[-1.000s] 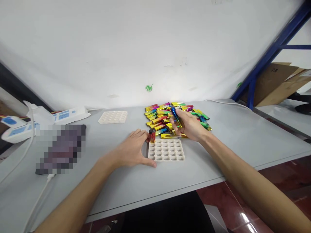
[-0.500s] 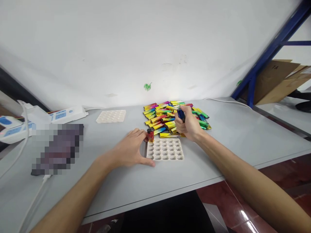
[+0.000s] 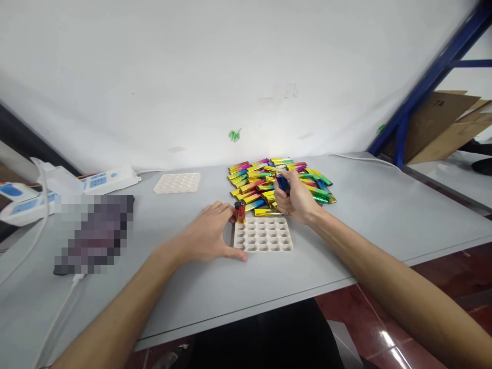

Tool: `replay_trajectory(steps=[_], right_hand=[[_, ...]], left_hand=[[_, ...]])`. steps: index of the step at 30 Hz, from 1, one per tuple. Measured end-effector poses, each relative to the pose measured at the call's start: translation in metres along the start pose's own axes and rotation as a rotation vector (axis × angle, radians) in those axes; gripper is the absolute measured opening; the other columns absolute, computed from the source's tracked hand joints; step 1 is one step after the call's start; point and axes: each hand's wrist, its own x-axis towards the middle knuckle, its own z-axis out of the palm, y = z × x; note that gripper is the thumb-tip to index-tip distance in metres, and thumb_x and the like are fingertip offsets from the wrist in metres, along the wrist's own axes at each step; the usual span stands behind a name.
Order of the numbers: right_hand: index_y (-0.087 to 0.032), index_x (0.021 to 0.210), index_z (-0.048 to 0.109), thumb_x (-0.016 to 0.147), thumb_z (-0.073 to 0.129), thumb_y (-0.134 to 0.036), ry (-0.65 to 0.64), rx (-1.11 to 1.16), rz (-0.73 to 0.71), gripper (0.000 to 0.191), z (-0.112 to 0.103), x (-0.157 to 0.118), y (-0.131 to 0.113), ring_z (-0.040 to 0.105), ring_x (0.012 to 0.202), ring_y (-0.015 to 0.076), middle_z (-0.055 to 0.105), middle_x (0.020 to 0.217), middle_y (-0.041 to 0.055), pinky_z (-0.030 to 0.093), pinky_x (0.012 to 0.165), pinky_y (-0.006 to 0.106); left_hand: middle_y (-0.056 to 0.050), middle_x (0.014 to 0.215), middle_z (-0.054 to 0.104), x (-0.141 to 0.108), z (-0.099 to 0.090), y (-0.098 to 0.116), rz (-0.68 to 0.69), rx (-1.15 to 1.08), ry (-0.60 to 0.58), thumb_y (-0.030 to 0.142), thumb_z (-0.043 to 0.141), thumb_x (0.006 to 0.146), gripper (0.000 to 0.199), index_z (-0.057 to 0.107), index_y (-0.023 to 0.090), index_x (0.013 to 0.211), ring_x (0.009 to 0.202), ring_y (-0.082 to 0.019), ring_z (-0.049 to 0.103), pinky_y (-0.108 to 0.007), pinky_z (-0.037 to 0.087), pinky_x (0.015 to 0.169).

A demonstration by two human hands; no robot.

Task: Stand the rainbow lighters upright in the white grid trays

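Observation:
A cream tray (image 3: 263,234) with rows of holes lies on the grey table. One red lighter (image 3: 240,212) stands upright in its far left corner. My left hand (image 3: 215,233) rests along the tray's left side, thumb and fingers spread apart, fingertips beside the red lighter. Beyond the tray lies a pile of shiny multicoloured lighters (image 3: 249,185). My right hand (image 3: 291,193) is closed round a dark blue lighter (image 3: 283,183) over the pile's near right part, covering some of it.
A second cream tray (image 3: 177,183) lies further back on the left. White power strips (image 3: 100,179), a blurred dark device (image 3: 98,230) and a cable (image 3: 57,312) are at the left. Cardboard boxes (image 3: 442,123) stand behind a blue metal frame (image 3: 426,82) at the right.
My right hand has moved slightly left over the pile, still holding the dark blue lighter. My left hand keeps its place beside the tray. The whole view has shifted a little.

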Motion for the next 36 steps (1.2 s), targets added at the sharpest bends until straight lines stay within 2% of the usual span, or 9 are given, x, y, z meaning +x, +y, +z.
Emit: replay_trajectory(steps=[4, 7, 11, 14, 18, 23, 28, 32, 36], right_hand=[[-0.024, 0.055, 0.033, 0.093, 0.040, -0.058, 0.022, -0.002, -0.015, 0.052, 0.001, -0.001, 0.001, 0.007, 0.038, 0.0068, 0.017, 0.043, -0.0088, 0.008, 0.038, 0.024], [-0.022, 0.064, 0.045, 0.092, 0.045, -0.063, 0.009, -0.008, -0.070, 0.049, 0.002, -0.002, 0.003, 0.011, 0.039, 0.0072, 0.023, 0.047, -0.0088, 0.013, 0.038, 0.024], [-0.021, 0.082, 0.057, 0.092, 0.054, -0.059, -0.076, -0.099, -0.256, 0.039, 0.003, -0.006, 0.003, 0.046, 0.055, 0.0108, 0.052, 0.067, -0.0024, 0.041, 0.053, 0.025], [-0.021, 0.086, 0.060, 0.089, 0.064, -0.050, -0.166, -0.272, -0.324, 0.030, 0.005, -0.011, 0.000, 0.060, 0.080, 0.0153, 0.066, 0.085, 0.0022, 0.048, 0.072, 0.029], [-0.020, 0.092, 0.061, 0.083, 0.072, -0.046, -0.232, -0.370, -0.313, 0.029, 0.009, -0.015, 0.002, 0.064, 0.085, 0.0181, 0.069, 0.088, 0.0038, 0.050, 0.073, 0.033], [-0.021, 0.085, 0.056, 0.080, 0.076, -0.044, -0.236, -0.527, -0.343, 0.031, 0.015, -0.014, 0.015, 0.061, 0.070, 0.0160, 0.064, 0.077, -0.0005, 0.048, 0.063, 0.032], [-0.021, 0.083, 0.057, 0.081, 0.077, -0.035, -0.211, -0.839, -0.492, 0.024, 0.019, -0.018, 0.015, 0.061, 0.073, 0.0158, 0.066, 0.080, -0.0006, 0.046, 0.067, 0.030], [-0.021, 0.081, 0.061, 0.082, 0.076, -0.039, -0.216, -0.963, -0.565, 0.024, 0.018, -0.020, 0.008, 0.060, 0.079, 0.0176, 0.068, 0.084, 0.0005, 0.044, 0.069, 0.030], [-0.022, 0.085, 0.066, 0.099, 0.050, -0.044, -0.098, -1.001, -0.621, 0.030, 0.011, -0.016, 0.004, 0.060, 0.086, 0.0202, 0.070, 0.088, 0.0035, 0.045, 0.076, 0.034]], left_hand=[[-0.008, 0.105, 0.060, 0.001, 0.000, -0.001, 0.004, -0.012, -0.010, 0.081, 0.072, 0.058, 0.077, 0.056, 0.019, 0.099, 0.102, -0.031, 0.053, -0.043, 0.042, 0.093], [-0.008, 0.106, 0.060, -0.001, -0.003, -0.001, -0.006, -0.027, -0.021, 0.081, 0.073, 0.056, 0.077, 0.057, 0.019, 0.100, 0.103, -0.030, 0.053, -0.043, 0.043, 0.093], [-0.006, 0.105, 0.061, -0.003, -0.008, 0.001, -0.026, -0.091, -0.034, 0.074, 0.078, 0.057, 0.071, 0.059, 0.020, 0.099, 0.102, -0.029, 0.054, -0.039, 0.043, 0.091], [-0.004, 0.098, 0.063, -0.002, -0.008, 0.002, -0.073, -0.145, 0.000, 0.065, 0.074, 0.071, 0.050, 0.062, 0.021, 0.092, 0.097, -0.026, 0.057, -0.036, 0.044, 0.085], [-0.002, 0.092, 0.063, 0.003, -0.002, 0.001, -0.048, -0.172, 0.075, 0.048, 0.064, 0.087, 0.026, 0.063, 0.022, 0.091, 0.090, -0.023, 0.059, -0.033, 0.044, 0.080], [-0.001, 0.085, 0.063, 0.007, 0.005, -0.001, -0.036, -0.173, 0.113, 0.040, 0.063, 0.088, 0.018, 0.063, 0.021, 0.087, 0.083, -0.020, 0.059, -0.032, 0.044, 0.077], [0.000, 0.083, 0.061, 0.010, 0.008, 0.003, -0.067, -0.234, 0.136, 0.044, 0.065, 0.084, 0.024, 0.060, 0.021, 0.082, 0.076, -0.018, 0.058, -0.031, 0.043, 0.069], [0.002, 0.073, 0.055, 0.016, 0.014, 0.005, -0.146, -0.286, 0.174, 0.050, 0.069, 0.078, 0.035, 0.052, 0.021, 0.069, 0.068, -0.016, 0.054, -0.029, 0.040, 0.061], [0.002, 0.075, 0.055, 0.018, 0.013, 0.004, -0.175, -0.291, 0.170, 0.053, 0.071, 0.076, 0.038, 0.052, 0.021, 0.070, 0.065, -0.015, 0.051, -0.029, 0.038, 0.059]])
